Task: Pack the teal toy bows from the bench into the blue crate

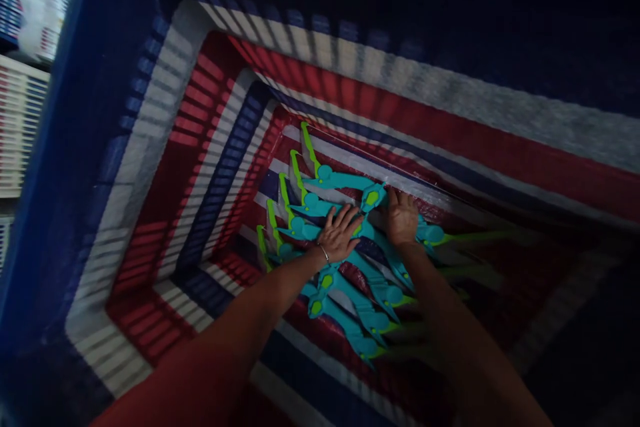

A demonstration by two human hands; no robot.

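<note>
Several turquoise plastic parts (350, 180) with thin lime-green arms lie in rows on the floor of a deep striped crate or bin. What they are I cannot tell. My left hand (340, 233), a thin bracelet at its wrist, rests with fingers spread on the middle parts. Beside it on the right, my right hand (401, 217) reaches down with fingers extended near the end of the uppermost part. Its fingertips touch or nearly touch that part. Neither hand visibly grips anything.
The container's tall walls (200, 87) have red, white and blue stripes, crossed by slatted light and shadow. Its blue rim (45, 167) stands at the left. Beyond it are a cream slatted crate (20, 127) and a translucent plastic bag (35, 10). The right side is dark.
</note>
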